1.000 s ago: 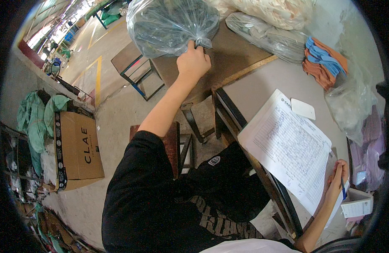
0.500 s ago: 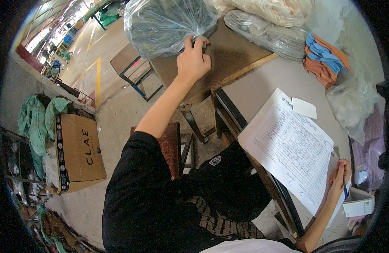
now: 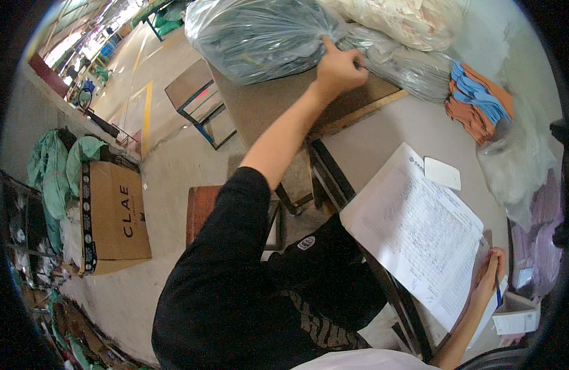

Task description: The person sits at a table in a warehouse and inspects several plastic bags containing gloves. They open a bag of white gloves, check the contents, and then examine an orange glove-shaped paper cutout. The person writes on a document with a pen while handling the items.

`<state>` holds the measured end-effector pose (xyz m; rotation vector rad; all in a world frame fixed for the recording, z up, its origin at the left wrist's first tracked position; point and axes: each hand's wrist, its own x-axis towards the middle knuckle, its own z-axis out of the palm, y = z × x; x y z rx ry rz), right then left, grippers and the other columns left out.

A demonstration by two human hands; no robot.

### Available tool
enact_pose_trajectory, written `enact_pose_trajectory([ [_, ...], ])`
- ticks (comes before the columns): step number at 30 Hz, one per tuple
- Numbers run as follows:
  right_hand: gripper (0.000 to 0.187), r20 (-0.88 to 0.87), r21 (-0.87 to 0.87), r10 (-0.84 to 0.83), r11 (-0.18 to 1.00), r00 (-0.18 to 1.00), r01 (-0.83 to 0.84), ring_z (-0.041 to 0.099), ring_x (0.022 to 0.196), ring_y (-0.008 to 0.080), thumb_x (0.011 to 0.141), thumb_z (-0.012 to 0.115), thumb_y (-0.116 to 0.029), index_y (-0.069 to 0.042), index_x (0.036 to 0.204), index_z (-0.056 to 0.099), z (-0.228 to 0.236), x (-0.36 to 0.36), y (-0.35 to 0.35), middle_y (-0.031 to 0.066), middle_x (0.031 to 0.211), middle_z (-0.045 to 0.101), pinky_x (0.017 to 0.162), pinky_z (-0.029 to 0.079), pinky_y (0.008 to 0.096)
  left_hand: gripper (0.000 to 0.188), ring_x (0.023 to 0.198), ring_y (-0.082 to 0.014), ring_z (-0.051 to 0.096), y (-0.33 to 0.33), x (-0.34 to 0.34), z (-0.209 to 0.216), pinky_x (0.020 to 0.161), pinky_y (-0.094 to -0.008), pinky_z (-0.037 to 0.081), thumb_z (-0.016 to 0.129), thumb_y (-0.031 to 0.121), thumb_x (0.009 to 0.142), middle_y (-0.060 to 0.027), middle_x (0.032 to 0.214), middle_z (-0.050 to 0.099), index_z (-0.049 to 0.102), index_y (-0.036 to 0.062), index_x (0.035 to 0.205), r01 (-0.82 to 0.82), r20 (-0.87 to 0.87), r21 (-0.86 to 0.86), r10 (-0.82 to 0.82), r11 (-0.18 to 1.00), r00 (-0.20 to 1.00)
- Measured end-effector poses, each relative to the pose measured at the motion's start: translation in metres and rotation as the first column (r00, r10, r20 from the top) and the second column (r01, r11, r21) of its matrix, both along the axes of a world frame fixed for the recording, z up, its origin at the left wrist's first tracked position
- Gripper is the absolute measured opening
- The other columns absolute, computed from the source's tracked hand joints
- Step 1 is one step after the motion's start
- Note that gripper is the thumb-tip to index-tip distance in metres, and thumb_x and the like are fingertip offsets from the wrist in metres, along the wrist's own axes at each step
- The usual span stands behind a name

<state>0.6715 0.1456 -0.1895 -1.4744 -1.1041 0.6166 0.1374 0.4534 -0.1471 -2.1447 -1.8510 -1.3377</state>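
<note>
My left hand point(image 3: 342, 71) reaches out to the far side, closed on the gathered end of a clear plastic bag point(image 3: 253, 49) full of dark material. The bag lies on a brown tabletop point(image 3: 259, 117). Far to the right, my right hand point(image 3: 493, 271) has its fingers curled round a blue pen point(image 3: 498, 292). It rests by the right edge of a handwritten form point(image 3: 420, 228) on a grey desk. A white rounded card or flat piece point(image 3: 442, 173) lies beside the top of the form.
More filled plastic bags point(image 3: 414, 68) lie at the back. Orange and blue cut pieces point(image 3: 478, 102) are stacked at the desk's right. A small box point(image 3: 517, 317) sits near my right hand. To the left stand a cardboard carton point(image 3: 118, 216), a low table point(image 3: 189, 86) and a red-brown stool point(image 3: 201, 209).
My left hand has moved to the right, and the bag's gathered end has shifted right with it. The right hand still holds the pen beside the form.
</note>
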Motion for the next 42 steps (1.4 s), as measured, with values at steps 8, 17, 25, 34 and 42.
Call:
enact_pose_trajectory([
  [8, 0.011, -0.076, -0.036, -0.149, 0.989, 0.986, 0.146, 0.03, 0.054, -0.0016, 0.105, 0.057, -0.024, -0.015, 0.102, 0.062, 0.009, -0.002, -0.006, -0.0076, 0.08, 0.049, 0.043, 0.02, 0.0183, 0.037, 0.153, -0.0555, -0.005, 0.025, -0.008, -0.029, 0.127, -0.0463, 0.017, 0.069, 0.025, 0.076, -0.0291, 0.126, 0.065, 0.078, 0.0306, 0.112, 0.389, 0.234, -0.036, -0.371, 0.92, 0.899],
  [17, 0.009, 0.001, -0.063, -0.16, 0.985, 0.987, 0.16, 0.031, 0.06, -0.0019, 0.104, 0.059, -0.023, -0.016, 0.101, 0.065, 0.019, -0.014, -0.015, -0.0111, 0.079, 0.045, 0.049, 0.021, 0.0183, 0.041, 0.15, -0.0521, 0.027, -0.008, 0.003, -0.016, 0.123, -0.0437, 0.032, 0.074, 0.033, 0.075, -0.0495, 0.127, 0.054, 0.077, 0.0316, 0.115, 0.366, 0.204, -0.03, -0.352, 0.93, 0.913],
  [25, 0.015, 0.187, -0.086, -0.047, 0.994, 0.981, 0.064, 0.034, 0.063, 0.0, 0.105, 0.058, -0.019, -0.007, 0.099, 0.065, 0.027, -0.031, -0.02, -0.0084, 0.077, 0.049, 0.054, 0.023, 0.0213, 0.022, 0.095, -0.0291, 0.075, -0.014, 0.036, -0.004, 0.087, -0.0365, 0.06, 0.068, 0.005, 0.085, -0.013, 0.114, 0.076, 0.078, 0.0135, 0.103, 0.489, -0.341, 0.258, -0.395, 0.833, 0.853],
  [34, 0.027, 0.413, 0.089, 0.067, 0.989, 0.908, -0.114, 0.039, 0.058, 0.0032, 0.108, 0.053, -0.026, -0.005, 0.097, 0.065, 0.045, -0.078, -0.025, -0.0058, 0.071, 0.051, 0.053, 0.029, 0.0234, 0.034, 0.089, -0.025, 0.071, -0.055, 0.143, 0.035, 0.082, -0.0358, 0.055, 0.072, 0.023, 0.091, -0.0128, 0.102, 0.073, 0.069, 0.0129, 0.123, 0.702, -0.517, -0.276, -0.718, 0.656, 0.467],
  [42, 0.051, 0.413, -0.032, 0.044, 0.999, 0.909, -0.034, 0.038, 0.053, 0.0064, 0.109, 0.044, -0.043, -0.004, 0.09, 0.072, 0.068, -0.067, -0.04, -0.0037, 0.058, 0.045, 0.051, 0.028, 0.0273, 0.054, 0.101, -0.0259, 0.068, -0.057, 0.252, 0.014, 0.09, -0.0386, 0.053, 0.076, 0.026, 0.089, -0.0116, 0.117, 0.071, 0.059, 0.0178, 0.139, 0.714, -0.335, -0.502, -0.871, 0.488, 0.36],
])
